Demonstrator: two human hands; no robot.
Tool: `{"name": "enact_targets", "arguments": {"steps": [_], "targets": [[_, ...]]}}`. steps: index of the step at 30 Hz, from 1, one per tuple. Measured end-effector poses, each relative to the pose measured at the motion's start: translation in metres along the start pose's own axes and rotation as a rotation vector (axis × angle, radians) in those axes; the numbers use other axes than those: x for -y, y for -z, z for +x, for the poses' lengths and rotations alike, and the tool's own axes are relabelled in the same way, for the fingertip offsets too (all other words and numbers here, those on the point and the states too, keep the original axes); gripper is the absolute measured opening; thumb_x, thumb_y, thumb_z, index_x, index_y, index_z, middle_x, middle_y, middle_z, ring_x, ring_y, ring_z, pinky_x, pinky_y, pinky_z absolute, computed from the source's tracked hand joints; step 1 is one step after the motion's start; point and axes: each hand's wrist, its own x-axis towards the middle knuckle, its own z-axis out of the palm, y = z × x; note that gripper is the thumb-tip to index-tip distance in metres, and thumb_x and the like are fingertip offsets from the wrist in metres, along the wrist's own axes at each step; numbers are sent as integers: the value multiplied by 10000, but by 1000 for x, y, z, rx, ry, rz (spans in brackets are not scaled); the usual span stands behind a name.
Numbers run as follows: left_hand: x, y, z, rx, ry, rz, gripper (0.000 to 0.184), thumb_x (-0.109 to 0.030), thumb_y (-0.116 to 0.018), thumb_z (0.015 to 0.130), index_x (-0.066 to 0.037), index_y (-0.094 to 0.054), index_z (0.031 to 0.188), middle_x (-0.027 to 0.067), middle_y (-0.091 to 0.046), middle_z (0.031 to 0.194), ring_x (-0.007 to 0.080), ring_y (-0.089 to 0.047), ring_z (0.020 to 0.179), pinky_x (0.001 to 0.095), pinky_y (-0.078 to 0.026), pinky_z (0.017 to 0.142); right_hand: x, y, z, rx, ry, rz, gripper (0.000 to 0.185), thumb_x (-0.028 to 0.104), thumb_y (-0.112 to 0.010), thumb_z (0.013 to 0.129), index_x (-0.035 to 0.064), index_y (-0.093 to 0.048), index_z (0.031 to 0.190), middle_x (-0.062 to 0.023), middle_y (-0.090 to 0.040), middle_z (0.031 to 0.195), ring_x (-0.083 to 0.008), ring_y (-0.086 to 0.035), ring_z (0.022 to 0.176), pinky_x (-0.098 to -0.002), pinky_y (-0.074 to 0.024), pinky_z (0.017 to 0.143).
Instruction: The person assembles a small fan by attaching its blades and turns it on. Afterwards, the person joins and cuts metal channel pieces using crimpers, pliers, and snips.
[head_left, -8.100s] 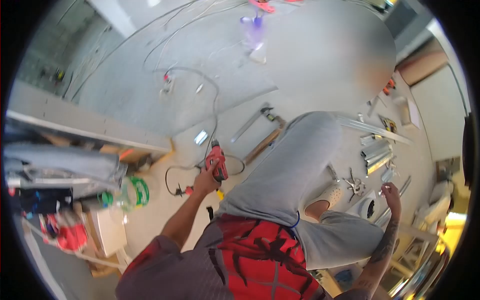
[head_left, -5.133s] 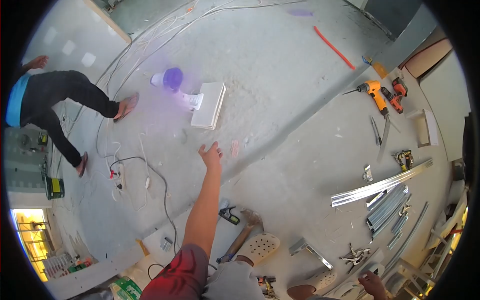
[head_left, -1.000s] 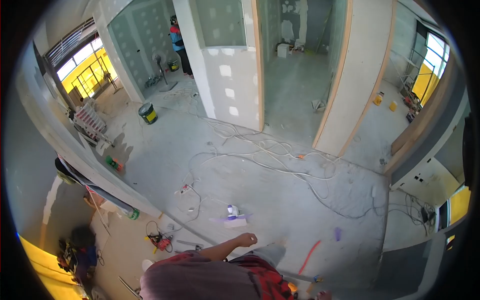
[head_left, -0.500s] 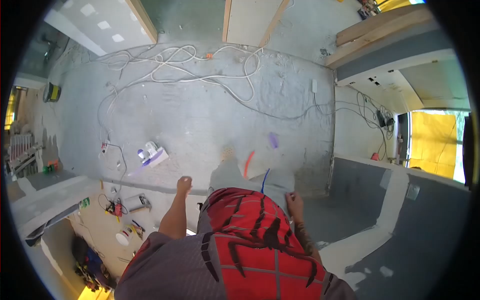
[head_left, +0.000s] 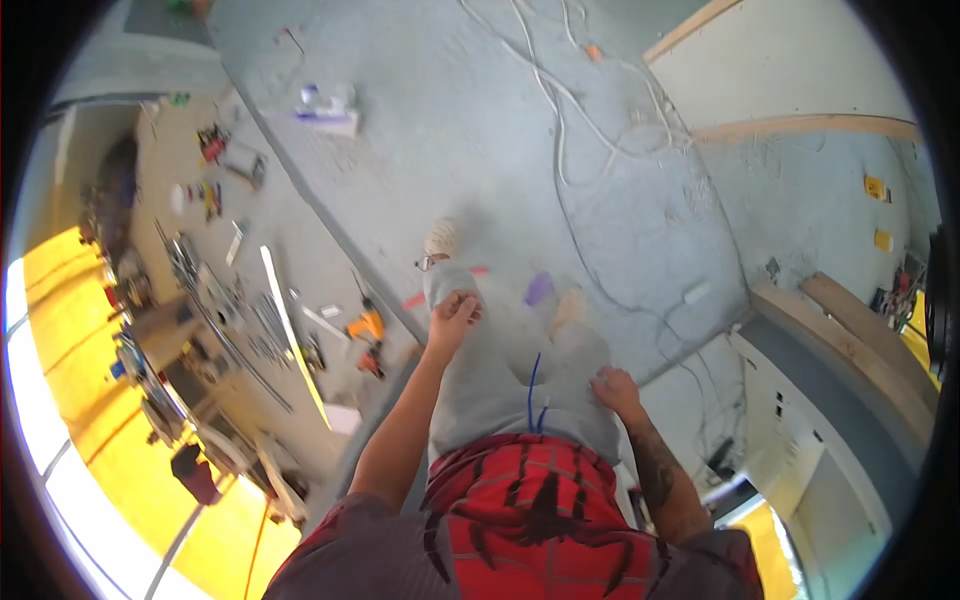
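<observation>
My left hand (head_left: 457, 310) is loosely closed in front of my left thigh, with nothing showing in it. Beside my right thigh hangs my right hand (head_left: 615, 388), its fingers curled in and nothing visible between them. Both hands are over my grey trousers (head_left: 470, 385), with a blue cord (head_left: 533, 390) at the waist. A light perforated shoe (head_left: 441, 238) is on the concrete floor ahead of my left hand. A small dark-edged item (head_left: 430, 262) shows at this shoe; I cannot make it out. Partly behind my leg lies a red strip (head_left: 415, 300).
At left lie a yellow drill (head_left: 367, 324), a red tool (head_left: 370, 361), a long metal profile (head_left: 285, 315) and several metal pieces. A white box (head_left: 333, 122) is on the floor ahead. Cables (head_left: 560, 90) loop across the upper right. Wooden boards (head_left: 850, 335) edge a low wall at right.
The view has turned to the right, so the tools and metal profiles now show at left. My left hand has moved in front of my thigh; both hands remain closed.
</observation>
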Motion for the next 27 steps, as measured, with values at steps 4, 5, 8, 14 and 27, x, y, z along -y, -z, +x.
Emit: {"name": "enact_targets", "arguments": {"steps": [4,5,8,14,27], "targets": [[100,-64,2,-14,202,-33,302,-244,-587,930,-26,-627,1135,61,-680,933,145,-641,812,286,-503,730,-19,-22,-2,275,-235,70,869,480,-727,733,167,-358,1456,-274,-462,1299,-441,-495,1183,-503,-451,959],[135,-77,16,6,275,15,314,-266,-600,927,-23,-635,1121,68,-685,937,165,-644,807,285,-496,730,-23,-40,-6,287,-258,13,918,480,-734,727,183,-309,1484,-296,-445,1305,-452,-476,1202,-523,-434,971],[257,-108,70,61,323,487,446,-356,-656,854,-16,-631,1142,132,-688,960,275,-660,867,365,-511,773,4,-39,-3,279,-321,-74,1003,483,-748,715,202,-228,1525,-355,-382,1337,-494,-422,1237,-564,-398,990],[436,-135,219,-228,402,393,560,-370,-711,783,-20,-584,1201,198,-667,1021,363,-626,1016,438,-489,878,-24,-56,15,177,-158,-219,896,416,-772,703,187,-361,1466,-368,-355,1366,-512,-401,1249,-545,-387,1003],[473,-142,214,-223,234,784,224,-233,-663,818,-66,-618,961,159,-663,928,347,-629,927,455,-485,833,-30,-74,0,20,-76,-265,776,357,-769,709,148,-461,1390,-365,-411,1311,-515,-444,1199,-538,-421,970]]}}
